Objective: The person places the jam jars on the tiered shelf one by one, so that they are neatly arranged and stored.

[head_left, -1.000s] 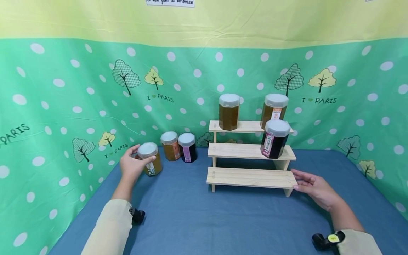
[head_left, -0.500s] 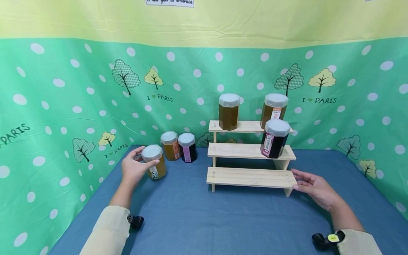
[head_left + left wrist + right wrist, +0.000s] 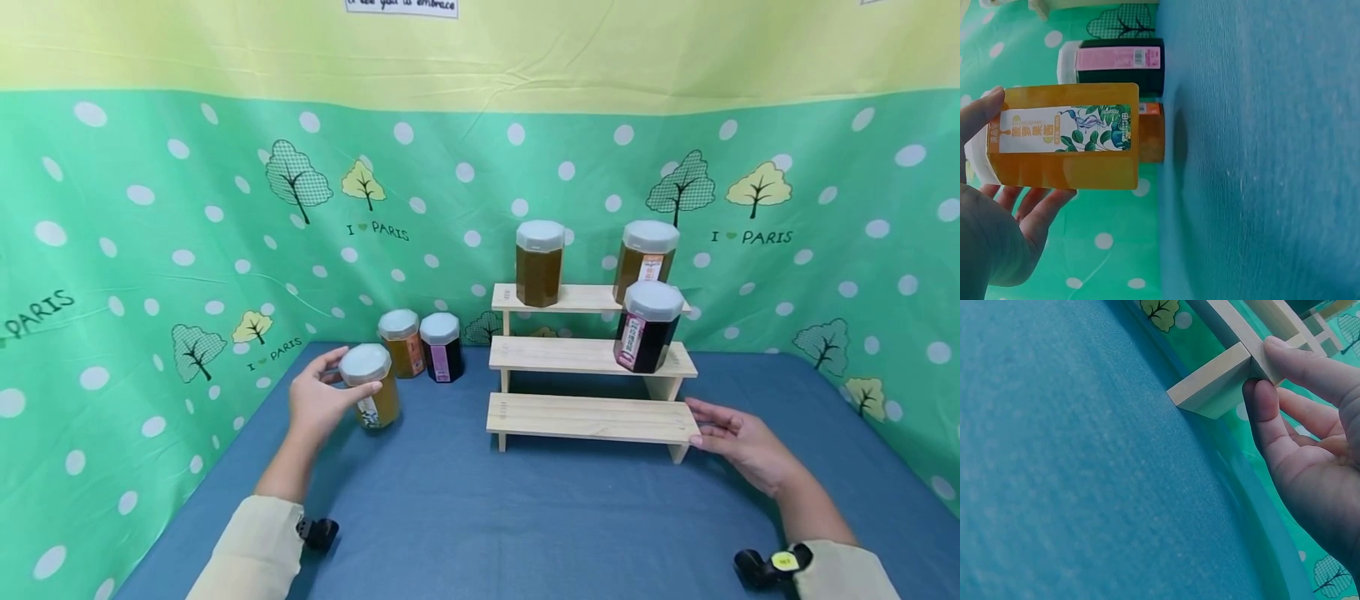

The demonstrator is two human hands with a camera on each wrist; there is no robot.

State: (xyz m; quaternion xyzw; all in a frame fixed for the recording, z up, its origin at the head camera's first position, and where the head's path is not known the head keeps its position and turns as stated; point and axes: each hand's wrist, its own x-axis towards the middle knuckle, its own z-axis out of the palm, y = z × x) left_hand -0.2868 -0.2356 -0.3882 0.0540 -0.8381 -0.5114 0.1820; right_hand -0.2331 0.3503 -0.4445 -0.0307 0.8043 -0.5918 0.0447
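The left hand (image 3: 318, 406) has its fingers (image 3: 1047, 206) and thumb wrapped round the upper part of an amber jar (image 3: 385, 402), just below its white lid (image 3: 365, 361). The jar hangs nearly upright, slightly above the tabletop (image 3: 480, 525), its leaf-printed label (image 3: 1066, 129) facing the left wrist camera.

The right hand (image 3: 742, 450) pinches the right end of the bottom step (image 3: 585, 417) of a wooden stand (image 3: 663, 387), thumb above and fingertips (image 3: 1266, 397) below.

Just behind the lifted jar, an orange-labelled jar (image 3: 405, 352) and a dark jar (image 3: 441, 348) with a pink label stand side by side on the tabletop.

Farther right, the stand's middle step (image 3: 555, 353) bears another dark jar (image 3: 654, 329) near its right end. On the top step (image 3: 585, 296), a plain amber jar (image 3: 538, 275) stands toward the left and a second orange-labelled jar (image 3: 647, 260) toward the right, partly hidden.

A green dotted cloth (image 3: 442, 212) with trees rises behind everything.
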